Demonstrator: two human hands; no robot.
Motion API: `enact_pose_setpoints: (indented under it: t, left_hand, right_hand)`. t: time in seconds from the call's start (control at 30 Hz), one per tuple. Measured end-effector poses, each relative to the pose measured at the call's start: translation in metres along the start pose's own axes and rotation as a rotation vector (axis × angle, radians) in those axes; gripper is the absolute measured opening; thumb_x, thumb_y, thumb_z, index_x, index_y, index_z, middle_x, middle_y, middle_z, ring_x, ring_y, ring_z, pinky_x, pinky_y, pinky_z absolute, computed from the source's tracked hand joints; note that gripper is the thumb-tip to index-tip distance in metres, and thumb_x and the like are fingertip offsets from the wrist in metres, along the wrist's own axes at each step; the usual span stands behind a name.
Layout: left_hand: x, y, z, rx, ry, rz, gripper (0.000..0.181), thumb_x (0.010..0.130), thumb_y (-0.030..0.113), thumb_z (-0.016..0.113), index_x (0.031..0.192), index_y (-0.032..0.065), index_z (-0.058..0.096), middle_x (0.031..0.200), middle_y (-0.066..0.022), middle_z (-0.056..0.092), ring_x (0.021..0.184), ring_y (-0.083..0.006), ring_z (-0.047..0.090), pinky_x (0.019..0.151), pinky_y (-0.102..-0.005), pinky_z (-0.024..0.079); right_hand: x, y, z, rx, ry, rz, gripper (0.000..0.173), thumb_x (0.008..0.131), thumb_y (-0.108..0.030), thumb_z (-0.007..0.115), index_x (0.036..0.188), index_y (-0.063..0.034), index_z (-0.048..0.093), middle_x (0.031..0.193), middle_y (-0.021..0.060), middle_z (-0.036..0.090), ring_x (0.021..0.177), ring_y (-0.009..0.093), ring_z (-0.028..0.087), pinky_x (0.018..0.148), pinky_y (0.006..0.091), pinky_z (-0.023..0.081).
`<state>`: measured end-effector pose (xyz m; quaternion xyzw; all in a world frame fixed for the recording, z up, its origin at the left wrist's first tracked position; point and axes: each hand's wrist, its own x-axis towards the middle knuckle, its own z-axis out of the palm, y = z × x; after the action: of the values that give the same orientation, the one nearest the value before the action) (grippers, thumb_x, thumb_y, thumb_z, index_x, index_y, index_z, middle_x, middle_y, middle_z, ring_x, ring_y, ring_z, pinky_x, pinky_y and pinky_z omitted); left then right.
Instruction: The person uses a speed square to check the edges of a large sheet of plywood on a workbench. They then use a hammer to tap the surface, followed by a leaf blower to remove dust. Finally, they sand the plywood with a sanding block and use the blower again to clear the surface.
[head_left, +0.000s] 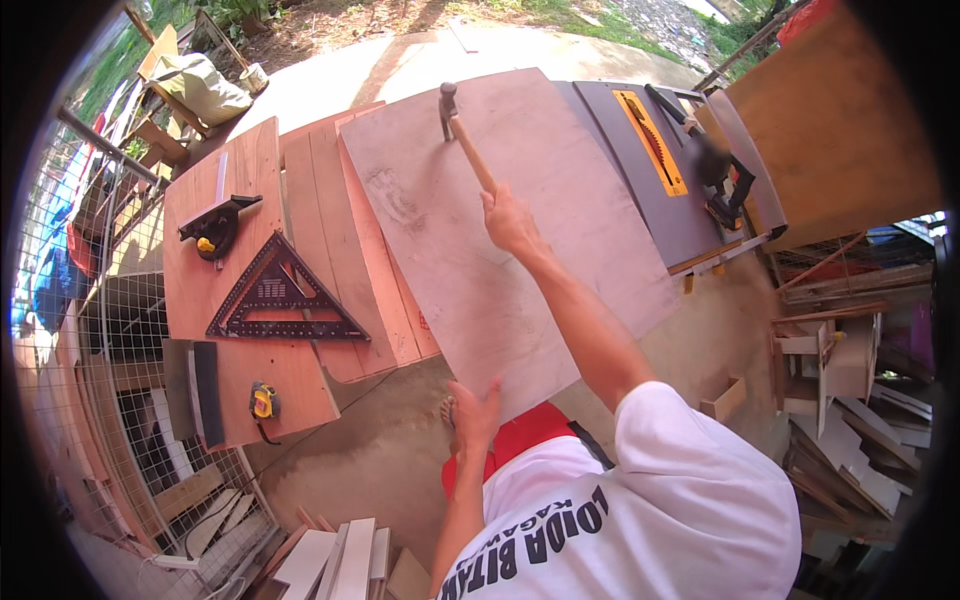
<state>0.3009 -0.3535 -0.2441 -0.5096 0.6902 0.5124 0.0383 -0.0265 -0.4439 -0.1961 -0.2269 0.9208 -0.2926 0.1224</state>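
My right hand (511, 217) grips the wooden handle of a claw hammer (474, 154). The hammer's metal head is at the far end, over the upper part of a large plywood panel (487, 300); its shadow falls on the surface, and I cannot tell whether the head touches. With my left hand (475, 414) I hold the panel's near edge, thumb on top and fingers partly hidden beneath. The panel lies slantwise between a plank-topped bench (337, 247) on the left and a table saw (611, 127) on the right, covering part of each.
A black rafter square (289, 296), a mitre gauge (217, 225) and a yellow tape measure (263, 401) lie on the left bench. The table saw's toothed blade (654, 142) shows in its yellow insert, beside a cordless power tool (724, 187). Board offcuts (341, 559) sit on the floor.
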Motion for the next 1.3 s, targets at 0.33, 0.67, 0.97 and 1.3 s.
enact_pose_setpoints:
  t: [0.33, 0.67, 0.97, 1.3]
  left_hand:
    - [0.000, -0.001, -0.004, -0.062, -0.013, -0.033, 0.120, 0.095, 0.056, 0.073, 0.158, -0.0223, 0.006, 0.159, -0.0430, 0.035, 0.151, -0.0452, 0.040, 0.125, -0.0417, 0.032]
    - [0.001, 0.011, -0.010, -0.092, -0.112, -0.070, 0.126, 0.095, 0.050, 0.077, 0.156, -0.0248, -0.003, 0.159, -0.0405, 0.037, 0.151, -0.0402, 0.041, 0.123, -0.0375, 0.034]
    - [0.009, 0.014, -0.018, -0.035, -0.156, -0.087, 0.126, 0.096, 0.051, 0.075, 0.155, -0.0256, -0.005, 0.160, -0.0439, 0.032, 0.154, -0.0409, 0.037, 0.125, -0.0384, 0.031]
    - [-0.001, 0.012, -0.014, -0.048, -0.130, -0.065, 0.125, 0.097, 0.052, 0.073, 0.155, -0.0255, -0.004, 0.163, -0.0442, 0.026, 0.155, -0.0431, 0.033, 0.126, -0.0386, 0.028]
  right_hand:
    - [0.086, 0.030, -0.043, 0.013, -0.115, -0.086, 0.041, 0.109, -0.034, 0.053, 0.126, 0.0038, 0.052, 0.106, 0.0384, 0.069, 0.103, 0.059, 0.066, 0.094, 0.0642, 0.051]
    - [0.121, 0.039, -0.053, 0.049, -0.134, -0.116, 0.039, 0.111, -0.036, 0.050, 0.119, 0.0020, 0.055, 0.103, 0.0391, 0.069, 0.101, 0.059, 0.066, 0.087, 0.0635, 0.052]
    - [0.121, 0.063, -0.061, 0.017, -0.126, -0.148, 0.040, 0.111, -0.038, 0.050, 0.119, 0.0016, 0.054, 0.101, 0.0377, 0.069, 0.099, 0.059, 0.066, 0.086, 0.0641, 0.050]
    - [0.086, 0.119, -0.097, -0.030, -0.098, -0.067, 0.035, 0.110, -0.034, 0.052, 0.116, 0.0004, 0.053, 0.098, 0.0367, 0.069, 0.098, 0.059, 0.066, 0.085, 0.0655, 0.050]
